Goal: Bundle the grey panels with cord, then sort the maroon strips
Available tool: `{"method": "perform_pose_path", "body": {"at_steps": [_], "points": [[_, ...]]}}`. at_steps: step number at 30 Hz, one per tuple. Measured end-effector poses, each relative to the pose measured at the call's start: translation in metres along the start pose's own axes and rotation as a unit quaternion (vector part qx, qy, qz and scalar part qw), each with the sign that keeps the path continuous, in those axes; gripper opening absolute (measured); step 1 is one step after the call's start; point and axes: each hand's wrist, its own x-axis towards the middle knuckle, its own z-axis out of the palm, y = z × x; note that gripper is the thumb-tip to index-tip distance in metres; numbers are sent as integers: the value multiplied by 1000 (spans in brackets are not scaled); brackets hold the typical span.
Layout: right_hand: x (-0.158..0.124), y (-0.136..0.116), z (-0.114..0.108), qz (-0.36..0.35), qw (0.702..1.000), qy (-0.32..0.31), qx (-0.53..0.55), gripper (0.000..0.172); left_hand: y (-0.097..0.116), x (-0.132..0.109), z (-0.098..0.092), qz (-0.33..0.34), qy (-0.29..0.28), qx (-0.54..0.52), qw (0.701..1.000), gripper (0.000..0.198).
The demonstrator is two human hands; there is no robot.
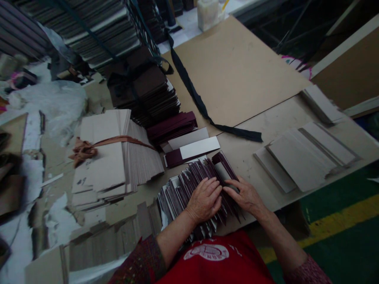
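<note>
A long row of maroon and white folded card pieces stands on edge at the table's front, close to my body. My left hand lies across the top of this row, its fingers stretched out over the edges. At the row's right end, my right hand has its thumb and fingers closed on a maroon card piece with a grey inner face. The fingertips of both hands nearly meet. Just beyond the row lie a maroon and white strip and a pile of maroon pieces.
Left of the row sits a grey board bundle tied with a brown cloth strip. Dark stacks rise behind it. A black fabric strip crosses a large brown board. Loose grey boards lie near the table's right edge.
</note>
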Motion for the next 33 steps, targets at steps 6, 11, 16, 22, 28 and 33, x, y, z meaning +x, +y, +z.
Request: {"method": "perform_pose_path", "body": {"at_steps": [6,11,16,22,28,33], "points": [[-1,-2,2,-9,999,22,-22,36,-1,0,1,0,6,-11,1000,37],[-3,-3,4,-34,998,45,-19,47,-1,-1,0,9,23,-12,1000,36],[-6,1,6,-38,997,45,-44,44,-2,-5,0,12,24,-15,1000,37],[-3,-5,-2,-46,999,23,4,37,-2,-5,-1,7,18,-11,1000,36],[-2,-12,-2,-31,999,21,-7,36,-1,-4,-1,3,16,-14,1000,36],[-1,-12,3,-16,999,34,-10,35,-1,-5,-1,1,14,-12,1000,37]]}}
